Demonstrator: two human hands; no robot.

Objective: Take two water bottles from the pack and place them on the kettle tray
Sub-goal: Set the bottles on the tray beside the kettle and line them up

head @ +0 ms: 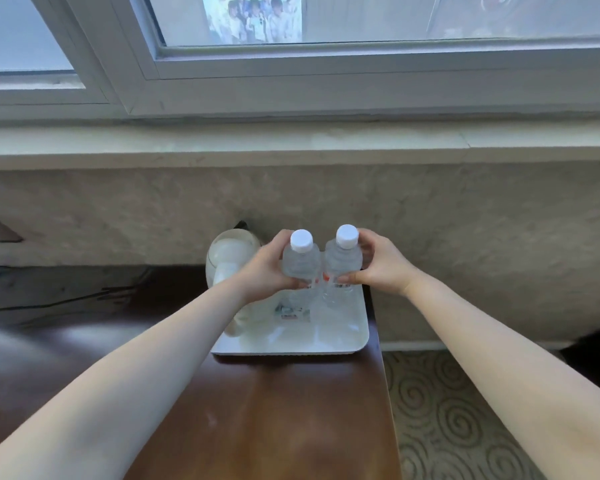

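Observation:
Two clear water bottles with white caps stand upright side by side over the white kettle tray (343,341). My left hand (267,268) grips the left bottle (300,261) around its middle. My right hand (381,265) grips the right bottle (343,258) the same way. The bottles almost touch each other. Their lower ends reach down to the tray's far half; whether they rest on it I cannot tell. A white kettle (229,261) stands on the tray's left side, partly hidden behind my left wrist. The pack is out of view.
The tray sits at the far end of a dark brown wooden table (291,410), close to its right edge. A grey wall and a window sill (291,143) lie behind. Patterned carpet (447,410) lies to the right. A black cable (49,303) runs along the left.

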